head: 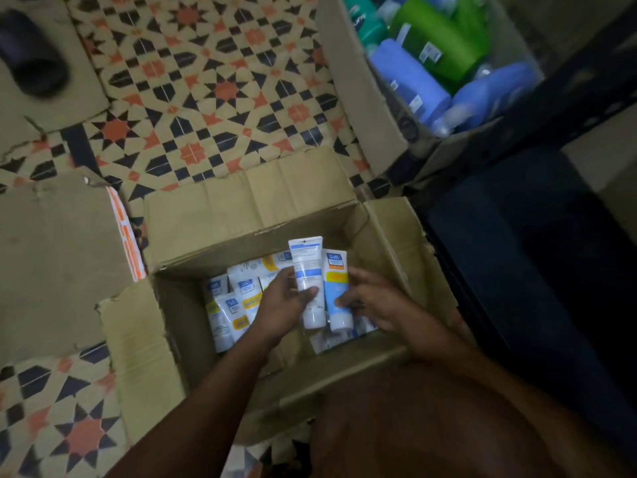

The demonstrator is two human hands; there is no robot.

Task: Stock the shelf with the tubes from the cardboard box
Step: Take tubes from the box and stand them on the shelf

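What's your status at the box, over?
Left hand grips white tube; right hand holds blue tube. Both over open cardboard box, more tubes inside. Nothing in the way.

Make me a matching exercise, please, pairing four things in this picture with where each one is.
Things:
1. white tube
2. blue tube
3. green bottle
4. dark shelf

Places:
A. in the second box, top right
B. held by the left hand
C. right of the open cardboard box
D. held by the right hand

Pairs: 1-B, 2-D, 3-A, 4-C.
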